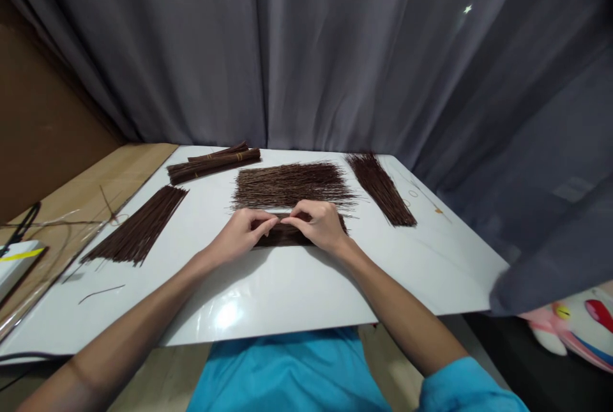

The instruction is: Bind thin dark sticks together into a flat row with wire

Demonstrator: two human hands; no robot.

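Thumb and fingers of my left hand [242, 232] are pinched together over a near bunch of thin dark-brown sticks [292, 237]. Facing it, my right hand [318, 223] makes the same pinch, and the two sets of fingertips almost meet. Whatever lies between the fingertips is too small to make out. Both hands partly cover the near bunch. Just beyond them, a wide flat spread of similar thin sticks [292, 183] lies crosswise on the white table [306, 297].
Tied bundles of sticks [215, 165] lie at the back left. Loose stick bunches rest at left [138, 227] and right [382, 190]. A single stick [100, 294] lies front left. Cardboard [138, 160] borders the left side; a grey curtain [311, 48] hangs behind.
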